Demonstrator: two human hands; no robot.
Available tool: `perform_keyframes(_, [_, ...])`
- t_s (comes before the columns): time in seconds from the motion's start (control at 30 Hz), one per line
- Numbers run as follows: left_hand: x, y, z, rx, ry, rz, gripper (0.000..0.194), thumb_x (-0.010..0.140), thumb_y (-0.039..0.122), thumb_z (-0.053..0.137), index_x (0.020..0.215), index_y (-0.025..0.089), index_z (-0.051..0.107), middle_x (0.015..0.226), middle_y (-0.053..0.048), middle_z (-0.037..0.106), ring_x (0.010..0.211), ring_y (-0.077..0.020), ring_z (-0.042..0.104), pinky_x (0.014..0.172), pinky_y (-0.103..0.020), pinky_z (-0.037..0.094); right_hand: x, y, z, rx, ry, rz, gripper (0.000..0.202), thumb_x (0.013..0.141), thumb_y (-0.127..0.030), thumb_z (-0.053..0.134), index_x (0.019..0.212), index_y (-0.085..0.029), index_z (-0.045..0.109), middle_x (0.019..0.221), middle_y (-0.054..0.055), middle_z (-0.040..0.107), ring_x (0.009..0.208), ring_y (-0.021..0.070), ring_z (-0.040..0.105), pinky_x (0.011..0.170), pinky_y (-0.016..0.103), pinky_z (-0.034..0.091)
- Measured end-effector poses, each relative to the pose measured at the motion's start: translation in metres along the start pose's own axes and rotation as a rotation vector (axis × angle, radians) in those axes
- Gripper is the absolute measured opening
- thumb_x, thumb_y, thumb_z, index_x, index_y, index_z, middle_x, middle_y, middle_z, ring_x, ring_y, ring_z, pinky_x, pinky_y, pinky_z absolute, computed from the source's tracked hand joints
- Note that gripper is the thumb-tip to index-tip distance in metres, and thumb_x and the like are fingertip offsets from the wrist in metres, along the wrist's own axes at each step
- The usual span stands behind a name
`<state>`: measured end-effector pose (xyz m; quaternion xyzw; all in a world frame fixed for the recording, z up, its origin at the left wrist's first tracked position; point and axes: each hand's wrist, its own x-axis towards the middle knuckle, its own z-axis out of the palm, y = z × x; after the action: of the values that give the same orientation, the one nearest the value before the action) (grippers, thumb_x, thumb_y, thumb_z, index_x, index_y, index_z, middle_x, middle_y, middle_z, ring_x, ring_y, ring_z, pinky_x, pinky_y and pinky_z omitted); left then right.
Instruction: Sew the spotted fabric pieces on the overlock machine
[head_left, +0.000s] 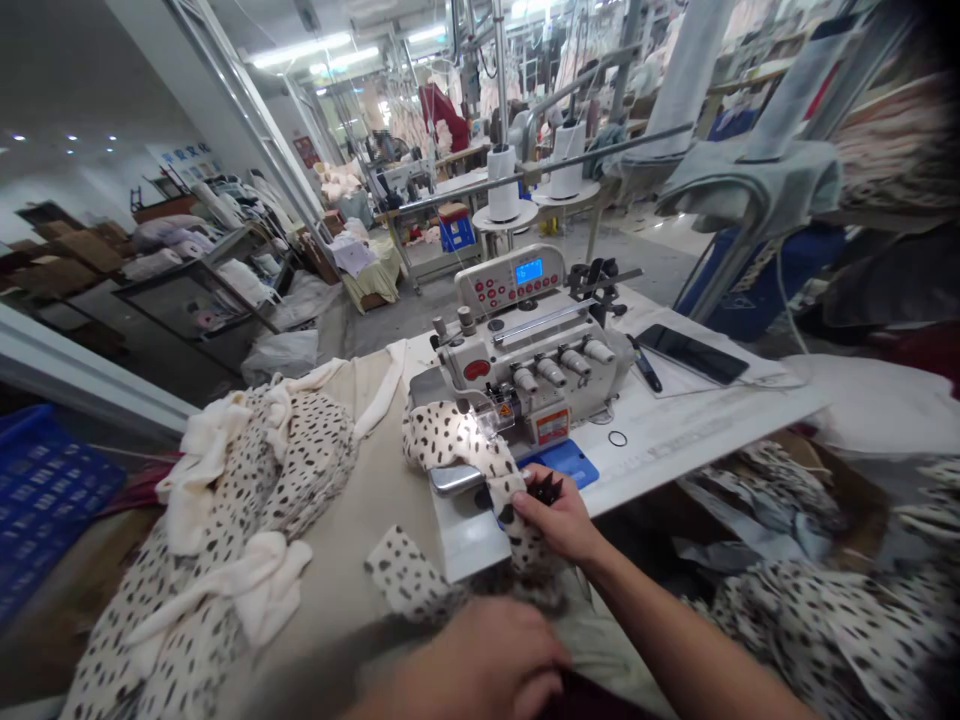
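My right hand (559, 517) is closed on the edge of a cream spotted fabric piece (442, 430), thumb on top. A dark, jagged-edged thing (546, 488) shows by its fingers; I cannot make out its kind. The fabric runs back over the bed of an overlock sewing machine (529, 370), beneath its lit presser area. In the foreground my left hand (480, 655) is smeared by motion, fingers partly curled, close to the fabric's hanging lower end. Whether it grips anything is unclear. Another spotted end (409, 570) lies left of the machine bed.
Spotted garment pieces with cream parts (262, 480) are heaped on the left of the table. A phone (694, 354) and a black-handled tool (646, 370) lie right of the machine. More spotted fabric (847, 620) sits low at right. A blue crate (52, 500) stands far left.
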<state>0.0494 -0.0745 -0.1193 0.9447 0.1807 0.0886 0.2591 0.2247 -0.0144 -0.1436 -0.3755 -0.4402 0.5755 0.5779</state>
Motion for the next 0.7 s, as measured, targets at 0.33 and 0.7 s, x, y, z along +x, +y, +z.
perform_keyframes(0.33, [0.043,-0.033,-0.107,0.384,0.565,-0.200,0.017,0.091,0.016,0.056,0.105,0.020,0.066,0.106,-0.009,0.067,0.104,-0.0241,0.060,0.093,-0.044,0.048,-0.003,-0.008,0.001,-0.163,-0.164,-0.096,0.032,0.090,-0.049,0.063,0.090,-0.017,0.068,0.076,0.003,0.066,0.068,0.0167,0.057,0.066,0.029,0.048])
perform_keyframes(0.7, [0.041,-0.032,-0.103,0.434,0.571,-0.244,0.017,0.091,0.022,0.059,0.106,0.022,0.066,0.114,-0.009,0.066,0.113,-0.0261,0.058,0.099,-0.047,0.043,0.001,-0.008,0.001,-0.297,-0.155,-0.138,0.029,0.093,-0.045,0.059,0.087,-0.019,0.068,0.075,0.001,0.062,0.068,0.0168,0.053,0.066,0.028,0.045])
